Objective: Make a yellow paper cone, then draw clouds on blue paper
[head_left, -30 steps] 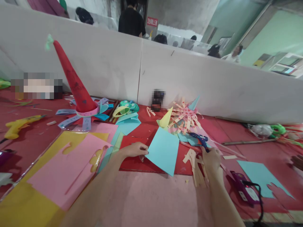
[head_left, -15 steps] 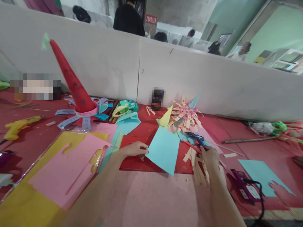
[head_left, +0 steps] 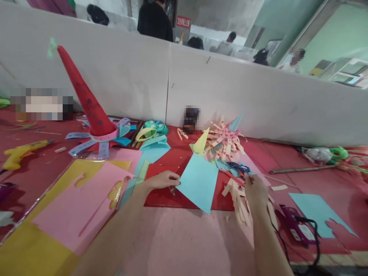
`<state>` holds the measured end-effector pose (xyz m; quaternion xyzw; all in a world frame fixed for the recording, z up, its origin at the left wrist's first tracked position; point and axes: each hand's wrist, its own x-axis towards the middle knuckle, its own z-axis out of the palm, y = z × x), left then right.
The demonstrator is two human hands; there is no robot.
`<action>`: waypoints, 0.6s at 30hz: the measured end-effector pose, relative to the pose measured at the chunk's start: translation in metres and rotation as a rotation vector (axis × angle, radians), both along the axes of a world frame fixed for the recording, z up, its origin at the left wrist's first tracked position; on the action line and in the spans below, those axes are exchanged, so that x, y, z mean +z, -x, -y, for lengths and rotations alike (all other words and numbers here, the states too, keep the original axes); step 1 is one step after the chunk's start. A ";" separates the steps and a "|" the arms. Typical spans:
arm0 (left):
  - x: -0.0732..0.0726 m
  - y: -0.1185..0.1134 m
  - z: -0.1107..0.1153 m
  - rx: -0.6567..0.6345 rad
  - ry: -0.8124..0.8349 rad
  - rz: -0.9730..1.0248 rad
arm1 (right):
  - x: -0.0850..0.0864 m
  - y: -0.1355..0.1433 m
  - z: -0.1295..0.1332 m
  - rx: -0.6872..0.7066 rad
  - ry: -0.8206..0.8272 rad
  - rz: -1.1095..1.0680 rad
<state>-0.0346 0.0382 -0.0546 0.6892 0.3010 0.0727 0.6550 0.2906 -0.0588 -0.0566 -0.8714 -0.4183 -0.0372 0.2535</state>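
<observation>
My left hand point(head_left: 163, 181) pinches the left corner of a light blue sheet of paper point(head_left: 199, 184), which is tilted over a red mat. My right hand point(head_left: 255, 189) has its fingers curled together near dark blue-handled scissors point(head_left: 239, 167); whether anything is between the fingertips is hidden. Just left of that hand lie cut pale paper strips point(head_left: 237, 199) in a loose pile. Behind the blue sheet stands a small yellow paper cone point(head_left: 201, 141). A fringed paper piece with hearts point(head_left: 227, 136) and a blue cone sits beyond the scissors.
At left, a tall red cone point(head_left: 86, 96) rises from a fringed band. A yellow glue gun point(head_left: 23, 153) and a cut pink sheet point(head_left: 83, 207) are on that side. To the right lie a purple corded device point(head_left: 299, 226), a cut blue sheet point(head_left: 314, 214) and a stick point(head_left: 301, 169).
My right hand has drawn back slightly from the scissors, whose handles have turned a little. The left hand and the blue sheet have hardly moved.
</observation>
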 end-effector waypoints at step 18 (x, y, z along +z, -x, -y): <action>0.003 -0.003 0.002 0.377 0.004 0.322 | 0.002 0.092 -0.017 0.320 -0.435 -0.422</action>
